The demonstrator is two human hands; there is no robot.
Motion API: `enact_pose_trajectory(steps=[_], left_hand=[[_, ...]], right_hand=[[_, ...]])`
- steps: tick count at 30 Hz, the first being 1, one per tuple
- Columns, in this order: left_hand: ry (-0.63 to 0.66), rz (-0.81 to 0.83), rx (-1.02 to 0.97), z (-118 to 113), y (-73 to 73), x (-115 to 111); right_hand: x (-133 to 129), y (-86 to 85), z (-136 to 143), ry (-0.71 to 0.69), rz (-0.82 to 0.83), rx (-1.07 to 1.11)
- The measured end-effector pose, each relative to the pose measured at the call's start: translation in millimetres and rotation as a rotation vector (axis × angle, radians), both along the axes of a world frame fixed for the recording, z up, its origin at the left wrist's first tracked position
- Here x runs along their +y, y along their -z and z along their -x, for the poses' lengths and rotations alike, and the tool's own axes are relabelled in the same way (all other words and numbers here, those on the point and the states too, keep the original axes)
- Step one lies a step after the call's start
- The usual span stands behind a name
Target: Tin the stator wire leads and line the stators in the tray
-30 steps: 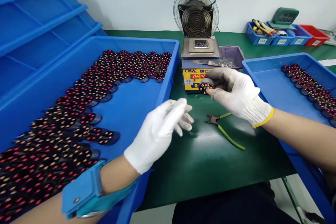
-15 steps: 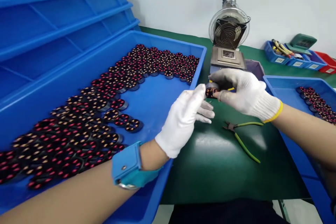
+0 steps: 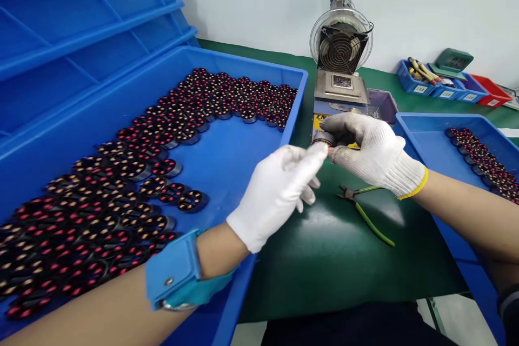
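My right hand (image 3: 365, 146), in a white knit glove with greyed fingers and a yellow cuff, grips a small round motor stator (image 3: 323, 137) by its grey rim, between thumb and fingers. One bare fingertip shows at its lower edge. My left hand (image 3: 278, 189), in a white glove, is open, one outstretched finger reaching the stator's lower side; its other fingers are loosely bent below. Whether that finger presses on the stator I cannot tell. Green-handled cutters (image 3: 360, 208) lie on the green tabletop (image 3: 324, 265) below my right hand.
At left, a large blue tray (image 3: 239, 162) holds many stators with copper and red coils. Another blue tray (image 3: 430, 146) with stators stands at right. A soldering pot (image 3: 340, 86) with a fan and duct hose is behind my hands. Small bins (image 3: 444, 92) line the wall.
The stator has been tilted, so its coil face no longer points toward me. My left finger has moved in against its lower side. The whole view has shifted slightly.
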State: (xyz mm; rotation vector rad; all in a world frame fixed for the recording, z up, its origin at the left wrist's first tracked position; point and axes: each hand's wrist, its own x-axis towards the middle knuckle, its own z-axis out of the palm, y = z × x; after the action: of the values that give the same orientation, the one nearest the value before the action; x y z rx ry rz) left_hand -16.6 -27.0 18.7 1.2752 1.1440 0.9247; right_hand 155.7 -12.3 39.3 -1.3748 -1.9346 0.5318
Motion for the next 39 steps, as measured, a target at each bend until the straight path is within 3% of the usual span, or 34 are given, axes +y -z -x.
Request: enact_pose_trajectory(steps=[4,7,13,16,19,29,39], left_hand=[[-0.017,-0.013,0.087,-4.3,-0.1,-4.0],[0.025,-0.001,0.083,-4.7,2.3,-5.0],[0.22,0.041,0.118,-3.1,5.6,-5.2],[0.318,0.019,0.176,-1.7,8.6,-5.1],[0.362,-0.019,0.213,-0.6,9.9,-4.3],[0.435,-0.068,0.294,-2.0,7.9,-4.3],[0.467,-0.114,0.341,-1.5,12.0,-5.0]], right_hand=[[-5.7,5.4,2.4,0.023,-0.085,-0.148],[8.1,2.9,-6.6,0.064,-0.197,-0.289],[83.2,-36.8,-41.3,0.385,-0.283,-0.666],[117.0,-51.6,-48.2,0.395,-0.259,-0.761],[135.9,-53.3,-46.0,0.397,-0.218,-0.884],[150.1,-39.4,-28.5,0.382,-0.079,-1.206],[145.6,-35.3,-21.0,0.367,-0.063,-1.25]])
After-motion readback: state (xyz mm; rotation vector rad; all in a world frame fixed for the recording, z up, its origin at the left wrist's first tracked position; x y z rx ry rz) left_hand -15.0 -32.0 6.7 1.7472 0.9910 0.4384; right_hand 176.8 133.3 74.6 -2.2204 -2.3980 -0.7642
